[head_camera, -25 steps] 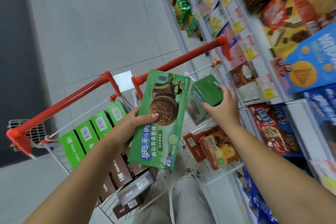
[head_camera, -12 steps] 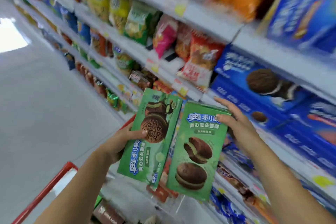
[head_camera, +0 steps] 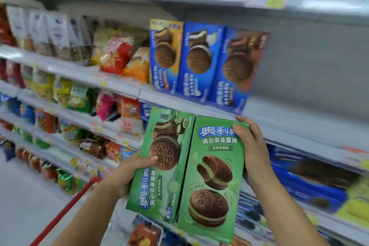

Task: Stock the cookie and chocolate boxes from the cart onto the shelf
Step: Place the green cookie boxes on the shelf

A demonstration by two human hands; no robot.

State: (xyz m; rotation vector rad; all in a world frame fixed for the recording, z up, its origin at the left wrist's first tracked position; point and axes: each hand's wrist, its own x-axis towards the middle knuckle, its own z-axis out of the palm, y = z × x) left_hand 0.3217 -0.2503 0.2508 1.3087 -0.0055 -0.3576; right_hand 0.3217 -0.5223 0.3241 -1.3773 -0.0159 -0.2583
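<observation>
Before the shelf, left hand grip holding left green box, right hand grip holding right green box

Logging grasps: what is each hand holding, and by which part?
The left hand grips the left green box by its left edge, thumb on the front; the right hand grips the right green box at its upper right corner.

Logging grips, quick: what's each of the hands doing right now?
The left hand grips the left green box.
The right hand grips the right green box.
</observation>
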